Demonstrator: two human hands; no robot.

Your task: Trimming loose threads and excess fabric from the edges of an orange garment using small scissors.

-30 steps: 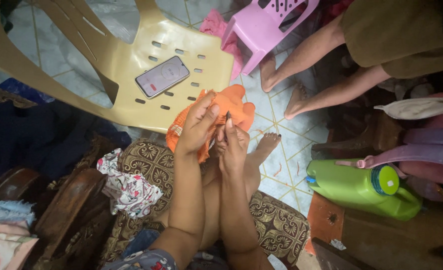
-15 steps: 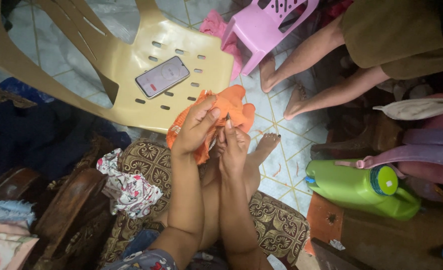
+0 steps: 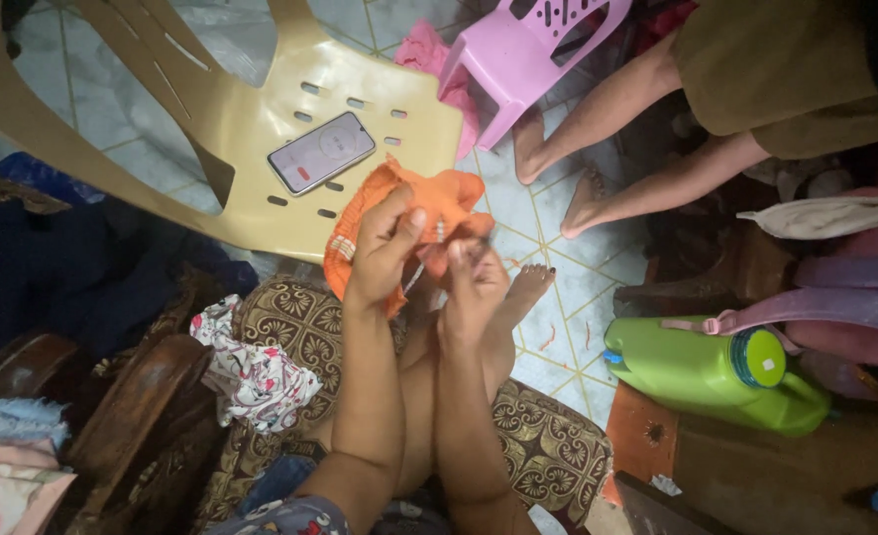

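Note:
A small orange garment [image 3: 444, 203] is held up over my knees, bunched between both hands. My left hand [image 3: 382, 248] grips its left side, with the thumb pressed on the cloth. My right hand [image 3: 474, 282] pinches the lower right part of the garment, fingers closed on it. My bare legs and one foot [image 3: 528, 287] show below the hands. I sit on a brown patterned cushion [image 3: 548, 446].
A beige plastic chair [image 3: 231, 119] lies tipped in front, with a phone [image 3: 320, 152] on its seat. A pink plastic stool [image 3: 523, 50] and another person's bare legs [image 3: 617, 139] are at the upper right. A green jug [image 3: 707, 372] lies right. Patterned cloth [image 3: 251, 367] sits left.
My left hand has shifted its grip on the orange garment, the thumb now lying across the top. The garment is bunched tighter between both hands.

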